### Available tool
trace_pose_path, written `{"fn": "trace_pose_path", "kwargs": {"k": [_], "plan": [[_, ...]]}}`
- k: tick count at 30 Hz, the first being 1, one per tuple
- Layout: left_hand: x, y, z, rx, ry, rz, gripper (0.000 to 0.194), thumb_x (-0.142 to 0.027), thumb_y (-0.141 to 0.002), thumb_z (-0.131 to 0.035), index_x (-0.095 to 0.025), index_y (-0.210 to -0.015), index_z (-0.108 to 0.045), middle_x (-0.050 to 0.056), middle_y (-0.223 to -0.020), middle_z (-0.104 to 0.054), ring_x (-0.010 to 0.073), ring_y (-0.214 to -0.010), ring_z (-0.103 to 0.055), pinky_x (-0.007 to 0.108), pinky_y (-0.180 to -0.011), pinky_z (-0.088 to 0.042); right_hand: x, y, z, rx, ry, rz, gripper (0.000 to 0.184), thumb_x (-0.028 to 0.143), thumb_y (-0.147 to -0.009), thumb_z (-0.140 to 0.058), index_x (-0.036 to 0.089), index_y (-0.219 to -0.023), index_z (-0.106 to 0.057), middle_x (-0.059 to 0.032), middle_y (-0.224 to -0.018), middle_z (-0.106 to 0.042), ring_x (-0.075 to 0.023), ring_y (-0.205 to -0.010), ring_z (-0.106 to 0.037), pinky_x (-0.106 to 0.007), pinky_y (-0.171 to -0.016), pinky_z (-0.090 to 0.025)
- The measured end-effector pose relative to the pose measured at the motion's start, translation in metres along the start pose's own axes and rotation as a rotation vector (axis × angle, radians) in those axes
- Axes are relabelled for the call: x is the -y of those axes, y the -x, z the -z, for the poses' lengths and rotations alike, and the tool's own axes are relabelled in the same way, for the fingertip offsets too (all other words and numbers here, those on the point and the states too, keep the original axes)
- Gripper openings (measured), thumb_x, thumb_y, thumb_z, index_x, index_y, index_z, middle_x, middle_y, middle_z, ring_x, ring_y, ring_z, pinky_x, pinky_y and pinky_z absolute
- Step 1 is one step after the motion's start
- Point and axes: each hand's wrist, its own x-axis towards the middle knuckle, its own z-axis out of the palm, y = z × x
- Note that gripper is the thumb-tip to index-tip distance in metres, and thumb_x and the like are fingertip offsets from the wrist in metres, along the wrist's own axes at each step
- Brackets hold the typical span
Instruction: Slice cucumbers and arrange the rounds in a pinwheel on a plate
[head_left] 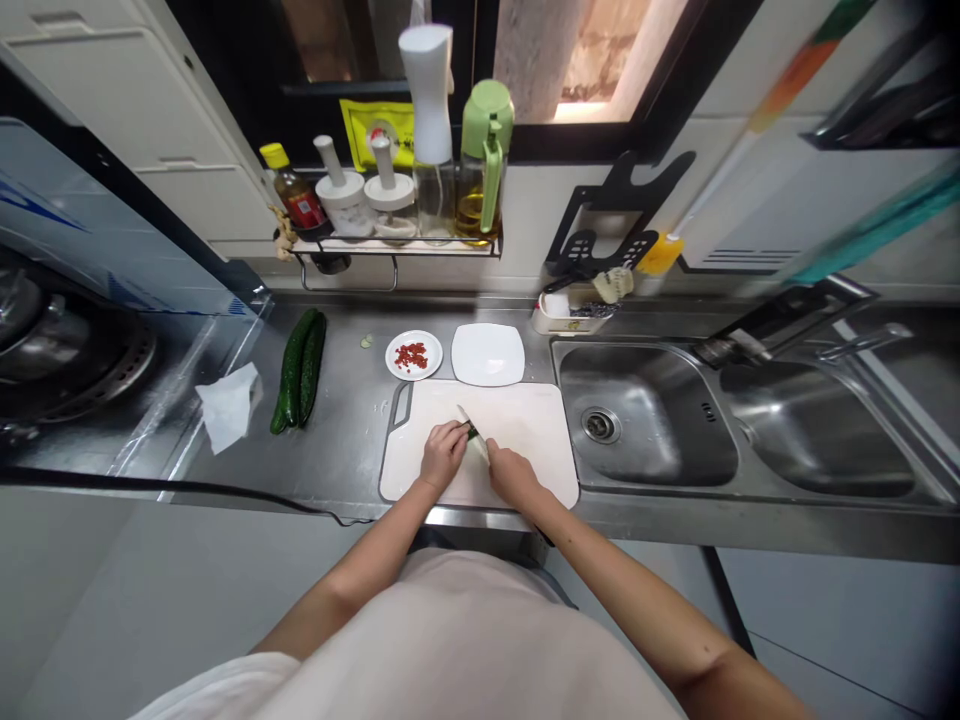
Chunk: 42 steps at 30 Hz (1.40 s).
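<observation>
A small cucumber piece is over the cutting board, pinched by the left hand — fingers curled. The right hand is closed around the knife — blade at the piece. A square plate lies beyond.

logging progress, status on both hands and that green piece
Left hand holding small green piece. Right hand gripping knife, blade at piece. Square plate and round plate sit beyond cutting board.

My left hand partly covers the green piece; my right hand hides the handle of the knife. Pot cut off at left edge; turquoise item blurred.
</observation>
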Motion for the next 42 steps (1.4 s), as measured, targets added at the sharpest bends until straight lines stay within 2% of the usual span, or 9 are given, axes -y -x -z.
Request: {"fn": "trace_pose_path", "kwargs": {"k": [12, 22, 42], "plan": [[-0.001, -0.001, 0.001, 0.003, 0.011, -0.001, 0.024, -0.024, -0.092, -0.047, -0.020, -0.106, -0.065, 0.007, -0.105, -0.066, 0.0181, -0.100, -0.058, 0.036, -0.087, -0.049, 0.007, -0.018, 0.008, -0.003, -0.030, 0.004, 0.035, 0.004, -0.084, -0.037, 0.014, -0.118, -0.040, -0.0124, -0.094, -0.067, -0.0210, -0.090, -0.065, -0.027, -0.069, -0.042], [0.002, 0.000, -0.001, 0.010, 0.001, 0.006, 0.023, -0.024, -0.091, -0.048, -0.020, -0.105, -0.066, 0.008, -0.105, -0.065, 0.0185, -0.101, -0.057, 0.037, -0.087, -0.048, 0.003, -0.006, 0.002, 0.011, -0.006, -0.019, 0.034, 0.004, -0.086, -0.033, 0.014, -0.118, -0.040, -0.0140, -0.096, -0.066, -0.0210, -0.093, -0.064, -0.028, -0.073, -0.043], [0.000, -0.001, 0.001, 0.006, -0.010, 0.003, 0.023, -0.024, -0.092, -0.047, -0.020, -0.105, -0.065, 0.008, -0.105, -0.066, 0.0183, -0.100, -0.058, 0.036, -0.088, -0.048, 0.007, -0.016, 0.006, -0.005, -0.015, 0.008, 0.033, 0.005, -0.084, -0.038, 0.013, -0.116, -0.041, -0.0142, -0.096, -0.066, -0.0220, -0.094, -0.064, -0.029, -0.073, -0.044]]}}
